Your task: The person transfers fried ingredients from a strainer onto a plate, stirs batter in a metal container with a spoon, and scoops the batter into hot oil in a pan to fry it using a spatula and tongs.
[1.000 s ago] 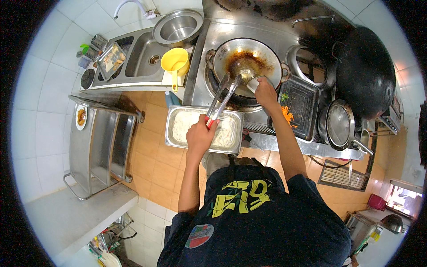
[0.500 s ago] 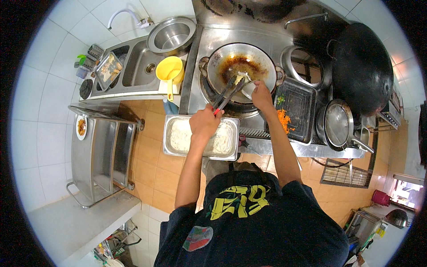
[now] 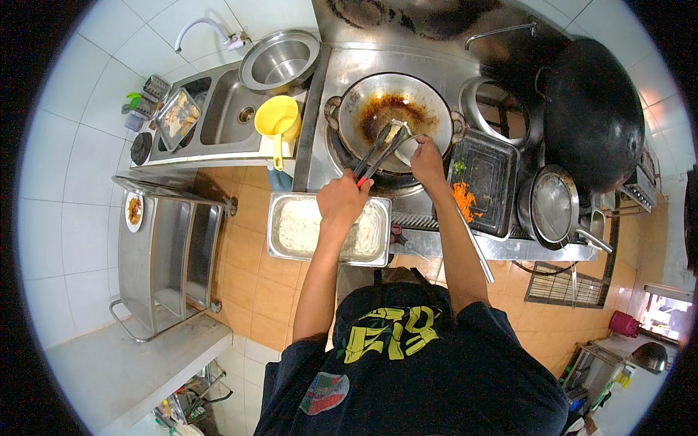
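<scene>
My left hand (image 3: 344,201) is closed round black tongs (image 3: 374,154) with red at the grip. Their tips reach into the wok (image 3: 354,98), around a small pale yellow piece of food (image 3: 395,131). My right hand (image 3: 427,161) grips a ladle (image 3: 405,150), its metal bowl close beside the tong tips and its long handle running back under my forearm. Brown oil or residue covers the wok's bottom. Below my left wrist sits a steel pan (image 3: 275,251) of white batter-like mixture (image 3: 298,225).
Right of the wok lies a black tray (image 3: 494,174) with orange shreds and green bits. Beyond stand a strainer (image 3: 552,200) and a big black wok (image 3: 592,112). A yellow dipper (image 3: 278,116) rests by the sink (image 3: 225,120); a steel trolley (image 3: 138,254) stands at left.
My left hand has shifted slightly right with the tongs. The ladle has turned in my right hand, so more of its handle shows past my forearm.
</scene>
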Tool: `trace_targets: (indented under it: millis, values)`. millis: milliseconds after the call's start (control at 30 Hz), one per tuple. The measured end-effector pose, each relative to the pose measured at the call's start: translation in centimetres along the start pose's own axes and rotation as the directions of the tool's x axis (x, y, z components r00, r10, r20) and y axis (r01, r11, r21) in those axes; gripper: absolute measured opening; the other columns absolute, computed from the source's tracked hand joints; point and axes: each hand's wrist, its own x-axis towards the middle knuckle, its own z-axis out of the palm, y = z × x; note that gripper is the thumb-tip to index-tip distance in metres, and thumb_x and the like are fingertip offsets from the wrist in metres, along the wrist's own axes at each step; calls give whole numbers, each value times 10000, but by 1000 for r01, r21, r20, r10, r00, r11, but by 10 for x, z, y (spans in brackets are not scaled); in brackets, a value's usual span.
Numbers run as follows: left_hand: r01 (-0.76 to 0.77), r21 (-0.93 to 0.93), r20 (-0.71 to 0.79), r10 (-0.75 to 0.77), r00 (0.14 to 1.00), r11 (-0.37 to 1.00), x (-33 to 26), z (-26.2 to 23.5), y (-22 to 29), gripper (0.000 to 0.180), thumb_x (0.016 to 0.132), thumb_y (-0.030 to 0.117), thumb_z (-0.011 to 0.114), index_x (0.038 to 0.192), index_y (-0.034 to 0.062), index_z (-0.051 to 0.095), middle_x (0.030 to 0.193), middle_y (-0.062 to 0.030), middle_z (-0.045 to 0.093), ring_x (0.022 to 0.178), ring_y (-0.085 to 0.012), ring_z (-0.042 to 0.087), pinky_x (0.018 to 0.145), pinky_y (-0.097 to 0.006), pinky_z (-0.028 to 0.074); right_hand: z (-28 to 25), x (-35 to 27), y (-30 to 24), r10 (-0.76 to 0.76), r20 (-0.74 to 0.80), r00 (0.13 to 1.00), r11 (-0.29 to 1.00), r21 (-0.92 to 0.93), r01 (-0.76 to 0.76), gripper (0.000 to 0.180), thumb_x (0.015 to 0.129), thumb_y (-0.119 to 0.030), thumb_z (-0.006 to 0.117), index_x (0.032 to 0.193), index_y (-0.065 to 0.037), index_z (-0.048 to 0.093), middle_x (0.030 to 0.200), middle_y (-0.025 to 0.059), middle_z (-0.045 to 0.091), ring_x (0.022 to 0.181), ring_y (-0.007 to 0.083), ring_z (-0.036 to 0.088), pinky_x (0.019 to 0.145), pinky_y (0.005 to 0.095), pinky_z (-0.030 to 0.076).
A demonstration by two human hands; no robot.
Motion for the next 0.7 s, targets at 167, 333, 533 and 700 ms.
trace_targets:
  millis: [167,333,533,700]
  values:
    - [11,27,24,-11,1000,1000,2,1,5,473,909,511,608,965,43,648,813,-208,700,805,-402,689,696,-497,532,2,-4,-1,29,11,1000,1000,3,-29,371,892,-117,520,1241,3,486,1070,319,644,1021,461,629,889,517,480]
    - [20,59,26,-22,999,998,6,5,4,468,910,507,614,949,42,643,836,-187,711,815,-379,700,695,-471,547,3,-8,-4,58,13,998,998,-9,-57,368,895,-114,516,1241,8,481,1023,320,654,993,466,637,880,523,481]
    - [37,59,29,-38,999,998,12,5,3,475,910,505,617,951,33,653,858,-199,713,829,-375,703,702,-468,552,1,-16,-7,78,18,997,997,-16,-78,347,900,-103,508,1228,9,491,995,306,662,967,458,643,861,522,487]
    - [75,86,57,-80,995,993,18,7,-2,485,909,506,617,967,25,657,880,-206,714,866,-375,702,728,-466,555,-7,-18,-8,57,-34,998,998,-7,-58,320,893,-79,502,1198,20,514,991,303,664,967,444,646,854,510,492]
